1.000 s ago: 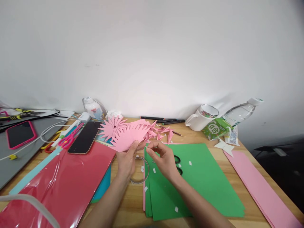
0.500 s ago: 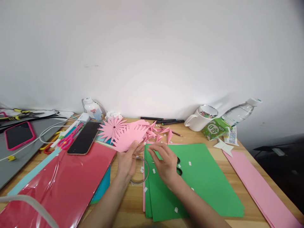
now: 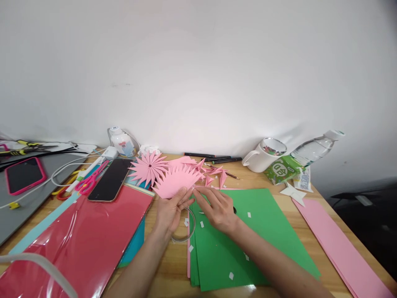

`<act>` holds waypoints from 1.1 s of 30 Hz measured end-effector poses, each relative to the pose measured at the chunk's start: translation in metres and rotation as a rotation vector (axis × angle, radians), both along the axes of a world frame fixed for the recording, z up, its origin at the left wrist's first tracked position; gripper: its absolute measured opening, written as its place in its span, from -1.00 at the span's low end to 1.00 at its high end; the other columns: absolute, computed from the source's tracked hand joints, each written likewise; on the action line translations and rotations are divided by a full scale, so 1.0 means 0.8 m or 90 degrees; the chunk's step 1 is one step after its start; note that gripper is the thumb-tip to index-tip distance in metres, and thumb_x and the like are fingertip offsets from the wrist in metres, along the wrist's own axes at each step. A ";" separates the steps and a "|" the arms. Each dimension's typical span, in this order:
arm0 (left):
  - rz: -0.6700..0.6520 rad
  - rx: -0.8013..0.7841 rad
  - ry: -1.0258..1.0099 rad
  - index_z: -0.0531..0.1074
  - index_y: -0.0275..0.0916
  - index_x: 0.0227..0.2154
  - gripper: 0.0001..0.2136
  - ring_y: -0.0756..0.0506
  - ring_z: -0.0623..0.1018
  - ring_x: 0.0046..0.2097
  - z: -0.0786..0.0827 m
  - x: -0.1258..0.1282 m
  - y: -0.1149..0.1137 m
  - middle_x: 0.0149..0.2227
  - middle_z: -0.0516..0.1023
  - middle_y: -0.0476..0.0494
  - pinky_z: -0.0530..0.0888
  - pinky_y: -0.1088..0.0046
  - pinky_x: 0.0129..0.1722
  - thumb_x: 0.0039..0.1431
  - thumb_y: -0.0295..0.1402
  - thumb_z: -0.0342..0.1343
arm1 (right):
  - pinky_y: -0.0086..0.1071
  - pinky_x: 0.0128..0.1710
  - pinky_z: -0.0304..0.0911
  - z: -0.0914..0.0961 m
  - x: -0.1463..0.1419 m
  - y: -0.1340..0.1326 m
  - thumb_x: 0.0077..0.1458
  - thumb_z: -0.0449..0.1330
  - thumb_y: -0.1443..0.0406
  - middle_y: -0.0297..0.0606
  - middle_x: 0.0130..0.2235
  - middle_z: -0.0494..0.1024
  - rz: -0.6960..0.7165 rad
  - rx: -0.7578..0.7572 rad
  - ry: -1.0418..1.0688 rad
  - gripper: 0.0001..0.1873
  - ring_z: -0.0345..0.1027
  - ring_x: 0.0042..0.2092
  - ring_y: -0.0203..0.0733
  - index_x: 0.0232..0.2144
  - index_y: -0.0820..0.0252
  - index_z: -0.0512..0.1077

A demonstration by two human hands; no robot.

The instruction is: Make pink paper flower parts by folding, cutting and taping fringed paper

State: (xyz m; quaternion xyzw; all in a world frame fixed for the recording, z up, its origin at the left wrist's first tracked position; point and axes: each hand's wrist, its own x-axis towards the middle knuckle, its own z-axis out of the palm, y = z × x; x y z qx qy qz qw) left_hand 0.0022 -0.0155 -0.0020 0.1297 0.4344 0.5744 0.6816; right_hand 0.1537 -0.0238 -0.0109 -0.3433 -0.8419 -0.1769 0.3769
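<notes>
My left hand [image 3: 170,212] grips a pink paper fan [image 3: 177,182] with pointed edges by its lower side, thumb on top. At the left fingertips, my right hand [image 3: 219,210] closes thumb and finger in a pinch. Something tiny and whitish may be between them, too small to name. Below the left hand a roll of tape [image 3: 194,228] lies on the table. Under the right hand is a stack of green paper [image 3: 266,244]. Scissors are mostly hidden by that hand; a bit of black handle [image 3: 235,210] shows. A pink paper rosette [image 3: 149,166] lies behind the fan.
Small white pieces [image 3: 231,275] dot the green paper. Pink offcuts [image 3: 217,170] and black markers [image 3: 221,159] lie behind. A mug [image 3: 259,157], green box [image 3: 281,169] and bottle [image 3: 316,148] stand right. Leftward are a phone [image 3: 108,182], pink scissors [image 3: 89,182] and red sheets [image 3: 89,240].
My right hand has moved up and left to meet the left fingertips, its thumb and finger now together. The pink fan has shifted slightly right with my left hand.
</notes>
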 end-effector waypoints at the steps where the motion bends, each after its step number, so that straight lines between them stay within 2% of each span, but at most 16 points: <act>1: -0.003 0.006 0.006 0.48 -0.35 -0.54 -0.73 -0.17 0.65 -0.39 -0.001 0.000 0.000 -0.46 0.64 -0.19 0.58 0.39 -0.39 -0.35 -0.48 0.45 | -0.29 -0.25 0.39 0.003 0.002 0.002 0.19 0.00 0.51 -0.01 -0.23 0.61 0.007 0.014 -0.017 -0.67 0.51 -0.17 -0.07 -0.07 0.30 0.44; 7: -0.023 0.026 0.040 0.46 -0.35 -0.50 -0.68 -0.27 0.66 -0.31 -0.004 0.000 -0.001 -0.35 0.66 -0.28 0.58 0.36 -0.40 -0.37 -0.41 0.46 | -0.34 -0.35 0.31 0.009 0.011 0.014 0.19 0.06 0.48 -0.07 -0.29 0.61 0.031 0.046 -0.086 -0.80 0.48 -0.28 -0.14 -0.23 0.28 0.47; 10: -0.030 0.043 0.056 0.48 -0.37 -0.44 -0.63 -0.31 0.66 -0.30 -0.004 0.002 -0.001 -0.34 0.65 -0.32 0.58 0.35 -0.40 -0.36 -0.37 0.46 | -0.38 -0.37 0.29 0.002 0.007 0.016 0.16 0.09 0.48 -0.16 -0.35 0.60 0.001 -0.005 -0.028 -0.83 0.46 -0.33 -0.20 -0.34 0.21 0.46; 13: -0.013 0.052 0.095 0.48 -0.39 -0.40 -0.58 -0.31 0.66 -0.31 -0.004 0.001 0.000 -0.30 0.65 -0.37 0.57 0.34 -0.41 -0.37 -0.34 0.47 | -0.43 -0.41 0.26 -0.003 0.002 0.013 0.12 0.09 0.49 -0.23 -0.40 0.59 -0.030 -0.098 0.078 -0.81 0.44 -0.38 -0.26 -0.43 0.18 0.44; 16: -0.008 0.043 0.137 0.47 -0.41 -0.41 -0.56 -0.31 0.66 -0.30 -0.004 0.000 0.001 -0.25 0.64 -0.45 0.57 0.36 -0.43 -0.38 -0.29 0.46 | -0.45 -0.45 0.25 0.003 0.001 0.009 0.10 0.11 0.40 -0.26 -0.45 0.57 -0.045 -0.274 0.258 -0.85 0.41 -0.44 -0.29 -0.48 0.18 0.44; 19: -0.015 0.067 0.153 0.47 -0.41 -0.35 -0.53 -0.32 0.66 -0.29 -0.004 0.000 0.001 -0.22 0.63 -0.47 0.57 0.35 -0.43 -0.35 -0.27 0.45 | -0.46 -0.52 0.25 0.022 -0.001 0.009 0.08 0.15 0.23 -0.31 -0.53 0.49 -0.004 -0.578 0.496 -0.82 0.33 -0.50 -0.30 -0.50 0.19 0.42; 21: -0.025 0.103 0.156 0.48 -0.41 -0.28 -0.51 -0.32 0.66 -0.28 -0.003 0.002 -0.001 -0.22 0.63 -0.45 0.58 0.29 -0.39 -0.32 -0.27 0.44 | -0.46 -0.56 0.20 0.037 -0.004 0.011 0.01 0.20 0.14 -0.36 -0.57 0.42 0.033 -0.708 0.602 -0.75 0.24 -0.54 -0.33 -0.54 0.20 0.41; 25: -0.019 0.165 0.167 0.46 -0.38 -0.10 -0.42 -0.30 0.66 -0.26 -0.003 0.006 -0.004 -0.20 0.64 -0.38 0.59 0.19 -0.28 -0.26 -0.29 0.42 | -0.45 -0.51 0.12 0.057 -0.015 0.017 -0.18 0.32 0.11 -0.37 -0.57 0.40 0.012 -0.737 0.706 -0.70 0.17 -0.52 -0.36 -0.59 0.24 0.44; 28: -0.009 0.190 0.174 0.42 -0.31 0.00 -0.36 -0.27 0.65 -0.24 -0.005 0.008 -0.005 -0.18 0.65 -0.31 0.60 0.20 -0.26 -0.23 -0.30 0.41 | -0.48 -0.57 -0.06 0.060 -0.021 0.018 -0.24 0.36 0.12 -0.47 -0.65 0.26 -0.029 -0.760 0.743 -0.68 0.00 -0.57 -0.42 -0.57 0.27 0.46; 30: -0.005 0.200 0.185 0.43 -0.29 0.01 -0.36 -0.27 0.65 -0.21 -0.007 0.009 -0.005 -0.16 0.64 -0.30 0.60 0.19 -0.23 -0.23 -0.30 0.41 | -0.48 -0.58 -0.18 0.059 -0.023 0.017 -0.25 0.36 0.12 -0.53 -0.69 0.14 -0.056 -0.763 0.754 -0.68 -0.13 -0.58 -0.46 -0.56 0.29 0.46; 33: 0.015 0.212 0.217 0.48 -0.28 -0.04 -0.41 -0.28 0.62 -0.12 -0.009 0.010 -0.005 -0.12 0.63 -0.28 0.58 0.17 -0.14 -0.24 -0.28 0.41 | -0.48 -0.57 -0.20 0.058 -0.024 0.016 -0.25 0.34 0.15 -0.55 -0.70 0.08 -0.075 -0.752 0.761 -0.70 -0.17 -0.58 -0.46 -0.58 0.30 0.45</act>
